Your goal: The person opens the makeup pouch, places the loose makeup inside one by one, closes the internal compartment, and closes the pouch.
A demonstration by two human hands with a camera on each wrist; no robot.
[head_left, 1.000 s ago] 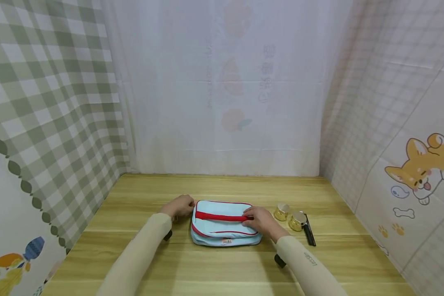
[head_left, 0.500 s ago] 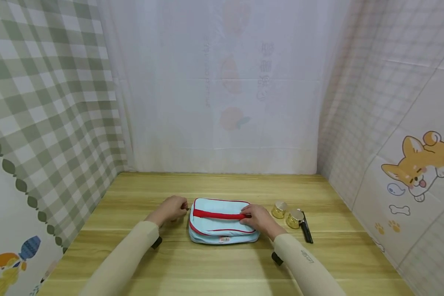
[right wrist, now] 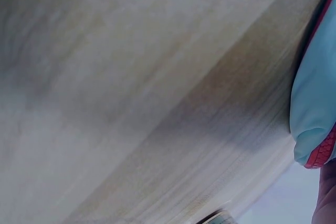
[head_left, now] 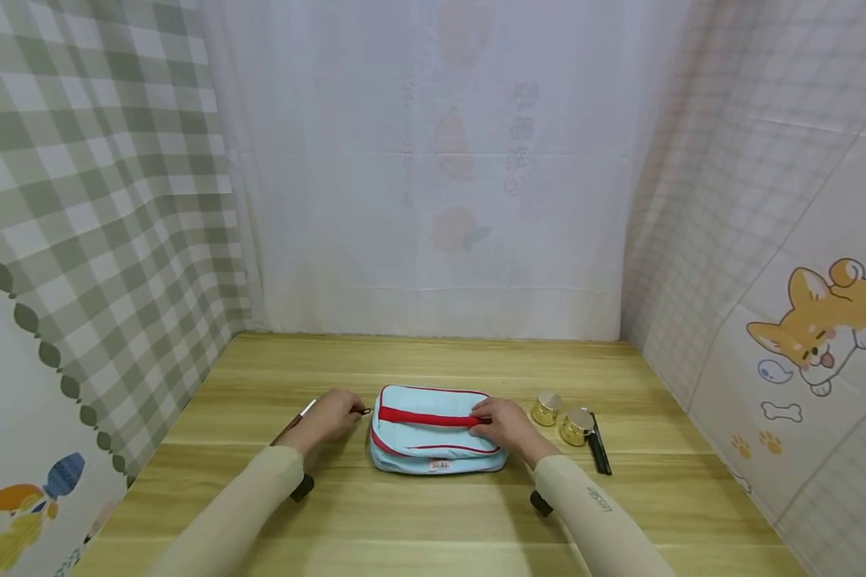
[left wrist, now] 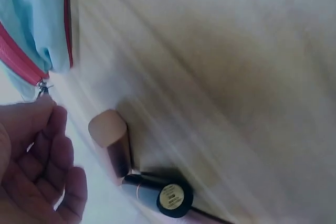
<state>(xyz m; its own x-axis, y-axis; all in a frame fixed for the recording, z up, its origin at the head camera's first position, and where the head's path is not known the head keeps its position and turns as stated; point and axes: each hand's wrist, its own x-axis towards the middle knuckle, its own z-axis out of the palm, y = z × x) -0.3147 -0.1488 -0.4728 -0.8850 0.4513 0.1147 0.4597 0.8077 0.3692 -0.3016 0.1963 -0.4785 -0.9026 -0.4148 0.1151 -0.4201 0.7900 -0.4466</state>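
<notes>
A light blue zip pouch [head_left: 418,439] with red piping and a red top handle [head_left: 426,418] lies on the table. At its left end my left hand [head_left: 329,418] pinches the zipper pull [left wrist: 43,88] between thumb and forefinger; the other fingers are curled. Red zipper teeth lead up to this pull in the left wrist view. My right hand [head_left: 508,429] holds the pouch's right end, with fingertips and thumb on either side of the handle's end. In the right wrist view, a finger [right wrist: 326,192] shows beside the pouch's red zipper corner, while most of the hand is out of frame.
Two gold-coloured jars [head_left: 546,409] with shiny lids and a slim black item [head_left: 600,449] stand or lie right of the pouch. Beside my left hand lie a brown tube [left wrist: 111,135] and a black tube with a round label [left wrist: 171,196]. Cloth curtains [head_left: 433,240] enclose the table.
My left hand has drawn back to the left from the pouch's corner, and the zipper pull now shows at its fingertips. My right hand and the pouch have stayed nearly in place.
</notes>
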